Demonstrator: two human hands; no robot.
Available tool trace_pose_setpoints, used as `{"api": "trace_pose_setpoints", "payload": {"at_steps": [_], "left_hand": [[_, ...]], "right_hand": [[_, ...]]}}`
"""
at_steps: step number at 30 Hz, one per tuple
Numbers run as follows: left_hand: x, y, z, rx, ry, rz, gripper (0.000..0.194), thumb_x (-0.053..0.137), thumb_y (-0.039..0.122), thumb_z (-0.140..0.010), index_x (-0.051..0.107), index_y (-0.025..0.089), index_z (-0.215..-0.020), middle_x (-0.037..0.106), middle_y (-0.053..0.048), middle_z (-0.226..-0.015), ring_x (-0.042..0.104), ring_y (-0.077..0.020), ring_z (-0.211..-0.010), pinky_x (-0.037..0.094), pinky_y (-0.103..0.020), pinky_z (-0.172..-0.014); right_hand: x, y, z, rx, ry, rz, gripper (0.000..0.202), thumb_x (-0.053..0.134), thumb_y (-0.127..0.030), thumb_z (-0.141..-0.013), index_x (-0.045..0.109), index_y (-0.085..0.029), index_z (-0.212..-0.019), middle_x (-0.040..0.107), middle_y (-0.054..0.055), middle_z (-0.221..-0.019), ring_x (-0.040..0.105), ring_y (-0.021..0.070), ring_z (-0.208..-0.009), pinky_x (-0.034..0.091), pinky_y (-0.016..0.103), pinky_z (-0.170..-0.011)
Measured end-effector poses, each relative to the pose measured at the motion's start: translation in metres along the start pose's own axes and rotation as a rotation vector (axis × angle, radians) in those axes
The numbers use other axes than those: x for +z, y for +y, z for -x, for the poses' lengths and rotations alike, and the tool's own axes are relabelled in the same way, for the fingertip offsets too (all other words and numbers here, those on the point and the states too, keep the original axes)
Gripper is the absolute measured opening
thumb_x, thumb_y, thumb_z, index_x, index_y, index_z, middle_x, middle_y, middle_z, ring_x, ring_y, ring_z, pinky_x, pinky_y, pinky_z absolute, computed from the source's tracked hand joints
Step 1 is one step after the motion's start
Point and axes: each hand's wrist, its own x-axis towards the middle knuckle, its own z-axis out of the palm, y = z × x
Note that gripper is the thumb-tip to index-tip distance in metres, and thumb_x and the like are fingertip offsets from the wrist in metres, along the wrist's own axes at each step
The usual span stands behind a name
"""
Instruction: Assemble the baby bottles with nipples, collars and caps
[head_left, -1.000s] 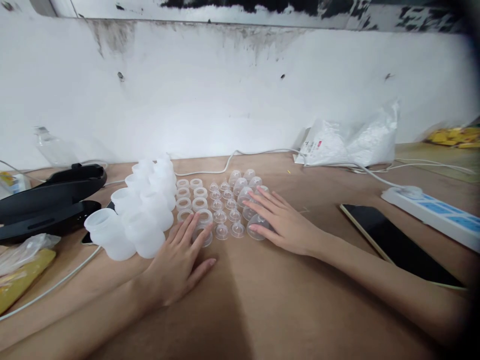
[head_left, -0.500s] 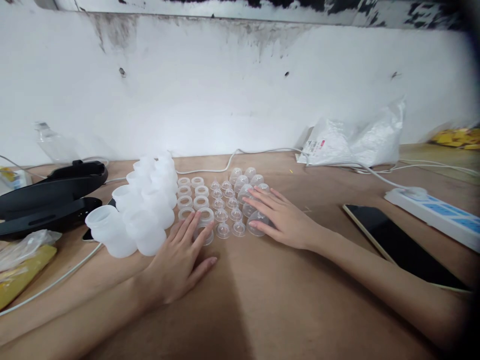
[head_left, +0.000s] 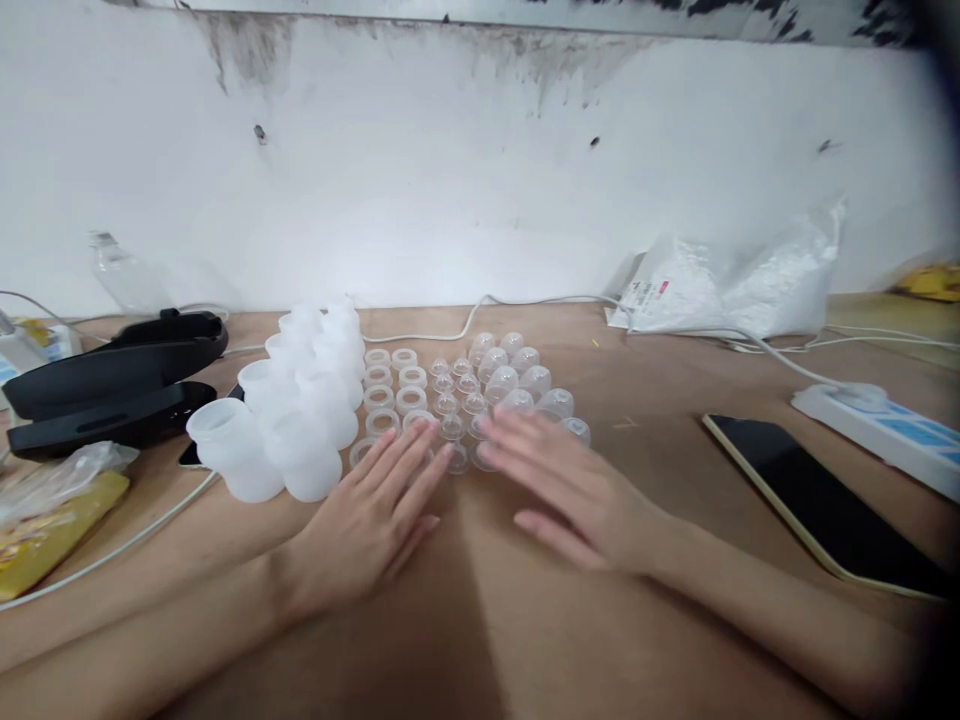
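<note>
My left hand (head_left: 379, 515) lies palm down with fingers stretched out, its fingertips over the near end of two rows of translucent rings (head_left: 412, 399). Blurred a little, my right hand (head_left: 581, 485) holds nothing; its fingers reach across the near clear bottle teats (head_left: 473, 404) and partly hide the clear domed caps (head_left: 535, 382). Whether the fingertips touch these parts I cannot tell. The teats stand in two rows between the rings and the caps. To the left, wide-necked frosted white bottles (head_left: 304, 455) stand upright in two rows.
A black curved case (head_left: 112, 375) and a yellow packet (head_left: 64, 525) lie at the left. On the right are a phone (head_left: 817, 500) and a white power strip (head_left: 892, 435). A plastic bag (head_left: 720, 285) rests against the wall, with a white cable (head_left: 469, 325) along it.
My right hand has come off the domed caps and moved left toward the teats, uncovering more caps. My left hand stays near the rings. The whole view has shifted slightly.
</note>
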Motion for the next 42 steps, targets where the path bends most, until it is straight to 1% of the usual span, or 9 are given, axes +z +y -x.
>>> {"api": "trace_pose_setpoints", "payload": {"at_steps": [4,9,15,18,22,27,31,35,42], "left_hand": [[-0.01,0.0,0.012,0.118,-0.093,0.096,0.044,0.033,0.016,-0.089,0.03,0.003,-0.13,0.033,-0.015,-0.138,0.022,-0.02,-0.131,0.032,-0.033,-0.103],[-0.006,-0.006,0.023,0.072,-0.167,0.175,0.053,0.039,0.03,-0.088,0.027,0.005,-0.133,0.024,-0.015,-0.142,0.021,-0.0231,-0.13,0.035,-0.036,-0.101],[-0.004,-0.006,0.025,0.059,-0.152,0.21,0.055,0.039,0.029,-0.088,0.021,0.009,-0.136,0.017,-0.012,-0.144,0.016,-0.0242,-0.132,0.032,-0.039,-0.103],[-0.003,-0.003,0.025,0.04,-0.093,0.223,0.056,0.041,0.027,-0.087,0.021,0.01,-0.136,0.019,-0.012,-0.144,0.015,-0.0261,-0.132,0.03,-0.041,-0.104],[-0.003,-0.001,0.022,-0.004,-0.107,0.276,0.055,0.044,0.028,-0.085,0.026,0.012,-0.135,0.026,-0.012,-0.142,0.019,-0.0267,-0.131,0.031,-0.042,-0.103],[-0.006,-0.003,0.02,0.007,-0.183,0.323,0.051,0.041,0.029,-0.087,0.028,0.011,-0.133,0.024,-0.012,-0.143,0.019,-0.0249,-0.131,0.032,-0.04,-0.103],[-0.008,-0.005,0.021,0.006,-0.206,0.363,0.053,0.041,0.028,-0.087,0.025,0.011,-0.134,0.024,-0.013,-0.143,0.019,-0.0244,-0.131,0.032,-0.04,-0.103],[-0.007,-0.006,0.021,0.004,-0.193,0.414,0.055,0.041,0.028,-0.086,0.022,0.013,-0.135,0.024,-0.012,-0.143,0.021,-0.0252,-0.131,0.032,-0.042,-0.103],[-0.007,-0.006,0.02,-0.001,-0.2,0.419,0.053,0.041,0.028,-0.087,0.024,0.011,-0.134,0.024,-0.013,-0.143,0.02,-0.0243,-0.131,0.032,-0.04,-0.103]], "right_hand": [[0.008,-0.022,-0.001,-0.051,-0.349,-0.258,0.059,0.04,-0.036,-0.087,0.021,-0.011,-0.137,0.017,0.013,-0.143,0.01,0.02,-0.133,0.021,0.038,-0.107],[0.007,-0.024,-0.006,0.085,-0.485,-0.372,0.059,0.039,-0.041,-0.087,0.024,-0.011,-0.136,0.015,0.014,-0.143,0.011,0.0219,-0.132,0.019,0.038,-0.107],[0.01,-0.025,0.001,0.023,-0.415,-0.24,0.057,0.041,-0.04,-0.086,0.031,-0.01,-0.134,0.023,0.014,-0.141,0.015,0.0231,-0.132,0.025,0.04,-0.105],[0.007,-0.025,-0.002,0.017,-0.226,-0.117,0.051,0.044,-0.032,-0.085,0.039,-0.008,-0.129,0.033,0.014,-0.138,0.02,0.0231,-0.131,0.03,0.039,-0.104],[-0.003,-0.016,-0.033,0.081,-0.03,0.026,0.039,0.038,-0.018,-0.084,0.046,-0.008,-0.121,0.052,0.013,-0.124,0.037,0.0215,-0.123,0.027,0.04,-0.105],[0.008,0.003,-0.081,0.063,-0.218,0.036,0.035,0.032,-0.019,-0.086,0.05,-0.005,-0.113,0.059,0.014,-0.111,0.039,0.0245,-0.121,0.015,0.049,-0.107],[0.02,0.005,-0.095,0.059,-0.344,0.034,0.03,0.035,-0.017,-0.083,0.054,-0.004,-0.102,0.064,0.016,-0.098,0.041,0.0248,-0.119,0.012,0.049,-0.106],[0.023,0.0,-0.098,0.069,-0.354,0.024,0.03,0.034,-0.016,-0.082,0.053,-0.005,-0.103,0.064,0.015,-0.099,0.054,0.0221,-0.104,0.012,0.048,-0.106],[0.026,0.003,-0.099,0.072,-0.328,-0.019,0.032,0.034,-0.016,-0.083,0.049,-0.01,-0.111,0.06,0.013,-0.11,0.054,0.0211,-0.105,0.016,0.051,-0.104]]}}
